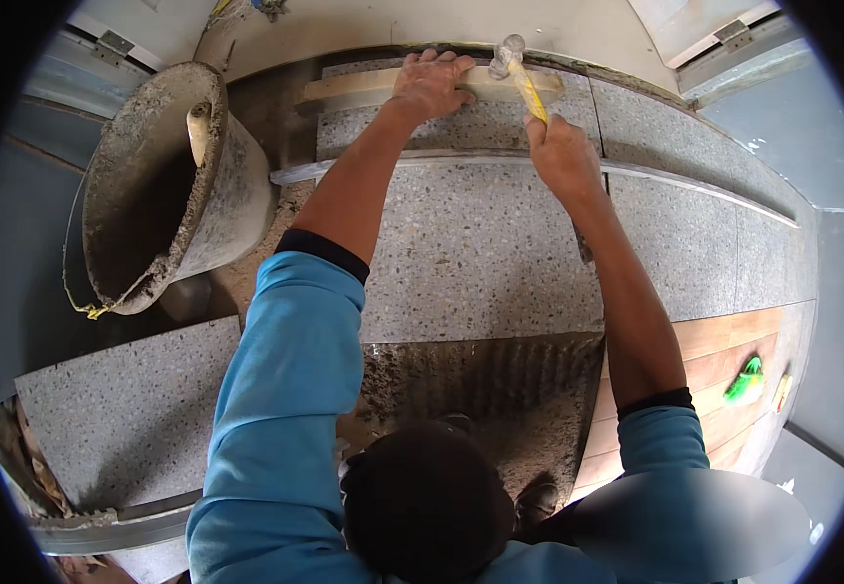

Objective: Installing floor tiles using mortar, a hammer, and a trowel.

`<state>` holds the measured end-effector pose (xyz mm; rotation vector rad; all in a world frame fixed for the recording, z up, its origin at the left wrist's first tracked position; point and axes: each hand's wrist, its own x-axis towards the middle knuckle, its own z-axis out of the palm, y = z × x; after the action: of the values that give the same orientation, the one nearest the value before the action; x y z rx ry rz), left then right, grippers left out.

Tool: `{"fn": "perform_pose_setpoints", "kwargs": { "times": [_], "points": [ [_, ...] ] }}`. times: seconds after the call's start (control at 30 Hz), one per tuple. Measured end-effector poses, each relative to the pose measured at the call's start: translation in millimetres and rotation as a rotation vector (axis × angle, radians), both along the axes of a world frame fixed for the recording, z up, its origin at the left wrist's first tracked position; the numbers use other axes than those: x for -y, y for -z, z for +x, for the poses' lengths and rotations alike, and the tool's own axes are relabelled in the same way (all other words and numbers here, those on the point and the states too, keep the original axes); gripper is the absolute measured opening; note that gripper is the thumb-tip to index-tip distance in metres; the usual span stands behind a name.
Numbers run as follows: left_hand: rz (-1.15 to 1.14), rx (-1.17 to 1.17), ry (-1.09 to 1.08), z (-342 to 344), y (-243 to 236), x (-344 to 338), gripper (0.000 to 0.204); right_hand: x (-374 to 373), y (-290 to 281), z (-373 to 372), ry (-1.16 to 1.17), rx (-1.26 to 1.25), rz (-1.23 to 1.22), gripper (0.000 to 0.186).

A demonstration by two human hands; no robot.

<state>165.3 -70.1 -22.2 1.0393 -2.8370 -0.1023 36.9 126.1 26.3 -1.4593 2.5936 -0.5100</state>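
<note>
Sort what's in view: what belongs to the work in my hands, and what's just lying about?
Likely part of the work:
hammer in your right hand
wooden strip under your left hand
speckled slabs
ridged mortar bed
crusted bucket
long bar across the slabs, perhaps

Apparently lying about:
green object on the wood-look boards
small yellowish item nearby

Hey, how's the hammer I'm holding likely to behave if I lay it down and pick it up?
The hammer in your right hand is probably head-heavy, since its bulky grey head tops a slim yellow handle. It should feel stiff, as that handle looks straight. Laid down, its rounded head might let it rock slightly.
</note>
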Motion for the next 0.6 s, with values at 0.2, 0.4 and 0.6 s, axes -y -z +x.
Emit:
{"fn": "perform_pose_setpoints", "kwargs": {
  "times": [0.2,0.4,0.6],
  "points": [
    [0.029,-0.002,0.004,-1,0,1,0.062,-3,4,6,0.036,-0.016,-0.063,0.051],
    [0.015,-0.009,-0.004,-2,1,3,0.062,-1,11,2,0.019,-0.001,-0.017,0.049],
    [0.024,0.009,0.014,-2,-3,2,0.066,1,3,-1,0.034,0.018,-0.023,0.048]
  ]
}}
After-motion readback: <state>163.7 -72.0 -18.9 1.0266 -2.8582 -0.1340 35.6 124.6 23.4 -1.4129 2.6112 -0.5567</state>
